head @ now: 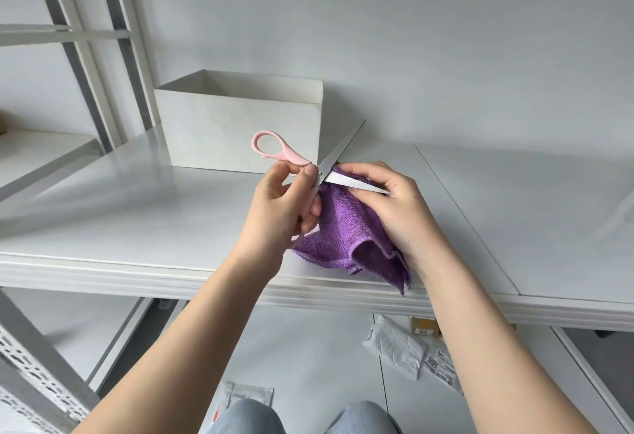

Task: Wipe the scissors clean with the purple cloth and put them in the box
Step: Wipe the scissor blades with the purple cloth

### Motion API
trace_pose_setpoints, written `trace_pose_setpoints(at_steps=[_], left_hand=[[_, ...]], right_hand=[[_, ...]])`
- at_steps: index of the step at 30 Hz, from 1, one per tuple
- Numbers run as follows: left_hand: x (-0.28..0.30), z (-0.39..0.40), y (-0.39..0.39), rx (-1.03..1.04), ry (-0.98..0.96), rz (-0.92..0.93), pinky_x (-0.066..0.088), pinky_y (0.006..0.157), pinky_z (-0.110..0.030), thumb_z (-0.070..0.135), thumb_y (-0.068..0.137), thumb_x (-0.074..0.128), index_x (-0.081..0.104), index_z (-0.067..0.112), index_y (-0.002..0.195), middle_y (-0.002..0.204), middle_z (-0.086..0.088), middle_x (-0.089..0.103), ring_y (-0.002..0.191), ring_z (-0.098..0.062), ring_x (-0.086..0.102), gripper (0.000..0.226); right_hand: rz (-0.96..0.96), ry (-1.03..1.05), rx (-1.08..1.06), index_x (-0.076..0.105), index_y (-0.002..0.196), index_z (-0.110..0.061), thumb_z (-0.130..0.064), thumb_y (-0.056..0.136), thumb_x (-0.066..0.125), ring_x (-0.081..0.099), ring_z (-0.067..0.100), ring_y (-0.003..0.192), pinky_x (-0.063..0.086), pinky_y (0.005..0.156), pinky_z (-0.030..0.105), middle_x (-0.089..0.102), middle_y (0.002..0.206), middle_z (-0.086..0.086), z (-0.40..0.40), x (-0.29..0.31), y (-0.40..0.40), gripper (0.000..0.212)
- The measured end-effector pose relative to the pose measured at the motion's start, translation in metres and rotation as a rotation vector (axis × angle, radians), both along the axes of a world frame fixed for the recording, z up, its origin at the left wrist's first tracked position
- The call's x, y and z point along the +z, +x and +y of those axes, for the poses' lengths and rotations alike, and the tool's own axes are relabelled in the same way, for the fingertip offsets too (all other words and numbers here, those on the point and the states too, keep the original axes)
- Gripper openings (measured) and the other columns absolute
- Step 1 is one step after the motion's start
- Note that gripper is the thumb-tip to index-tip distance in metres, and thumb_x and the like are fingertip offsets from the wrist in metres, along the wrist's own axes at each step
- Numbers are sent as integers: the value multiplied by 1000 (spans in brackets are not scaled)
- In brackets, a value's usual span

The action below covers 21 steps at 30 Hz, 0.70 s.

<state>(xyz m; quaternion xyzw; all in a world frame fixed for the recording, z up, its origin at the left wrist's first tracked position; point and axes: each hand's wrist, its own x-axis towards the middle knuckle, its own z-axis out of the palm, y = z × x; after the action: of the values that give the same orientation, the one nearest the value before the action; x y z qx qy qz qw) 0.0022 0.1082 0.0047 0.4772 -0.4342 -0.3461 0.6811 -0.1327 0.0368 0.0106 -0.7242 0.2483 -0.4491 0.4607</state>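
Lighting: bright, even, diffuse; source not seen. Soft glare noted on glossy bench (144,200); faint shadows cast under box (240,124) and cloth (346,227). Focus sharp at centre; wide-angle bending seen at edges.

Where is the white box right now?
In the head view, the white box stands open-topped on the table, left of centre, behind the scissors and next to the shelf frame on its left.
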Motion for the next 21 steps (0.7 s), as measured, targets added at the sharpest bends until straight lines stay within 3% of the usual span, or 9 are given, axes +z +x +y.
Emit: trace_pose_setpoints(at_steps=[3, 8, 11, 13, 17, 21], left_hand=[[0, -1, 3, 28, 24, 10, 19, 37, -12, 24, 99, 48, 44, 17, 84, 51, 2, 48, 35, -10, 32, 17], [-5, 0, 15, 95, 57, 95, 13, 41, -14, 27, 98, 48, 44, 21, 82, 51, 5, 48, 38, -11, 31, 18], [-3, 1, 13, 84, 57, 131, 12, 42, -18, 29, 98, 48, 44, 22, 81, 55, 4, 48, 40, -12, 30, 19], [-1, 1, 11, 80, 33, 181, 12, 42, -19, 29, 99, 47, 43, 20, 80, 55, 4, 47, 40, -12, 31, 21], [3, -2, 1, 95, -9, 258, 16, 37, -13, 26, 100, 46, 41, 18, 79, 54, 4, 49, 37, -10, 34, 23], [5, -4, -8, 113, -32, 299, 19, 35, -10, 26, 101, 45, 41, 16, 83, 55, 4, 50, 36, -8, 37, 20]], right_hand=[[-50, 31, 9, 72, 92, -31, 7, 88, 59, 63, 4, 91, 46, 83, 18, 65, 112, 10, -3, -2, -3, 40], [-83, 57, -80, 70, 90, -30, -1, 93, 58, 61, 3, 75, 49, 73, 18, 70, 79, -15, -12, -2, -12, 32], [-118, 58, -177, 70, 94, -33, -7, 93, 60, 64, 12, 87, 52, 82, 31, 72, 91, -11, -17, -7, -13, 27], [-161, 75, -215, 66, 93, -30, -7, 94, 60, 64, 10, 88, 50, 85, 30, 71, 92, -11, -16, -8, -12, 23], [-182, 146, -155, 62, 94, -25, -8, 95, 59, 66, 9, 85, 50, 84, 31, 72, 90, -10, -6, -8, -3, 17], [-250, 275, -64, 66, 94, -23, -10, 92, 63, 66, 24, 79, 54, 79, 43, 71, 90, 7, 7, -5, 6, 13]])
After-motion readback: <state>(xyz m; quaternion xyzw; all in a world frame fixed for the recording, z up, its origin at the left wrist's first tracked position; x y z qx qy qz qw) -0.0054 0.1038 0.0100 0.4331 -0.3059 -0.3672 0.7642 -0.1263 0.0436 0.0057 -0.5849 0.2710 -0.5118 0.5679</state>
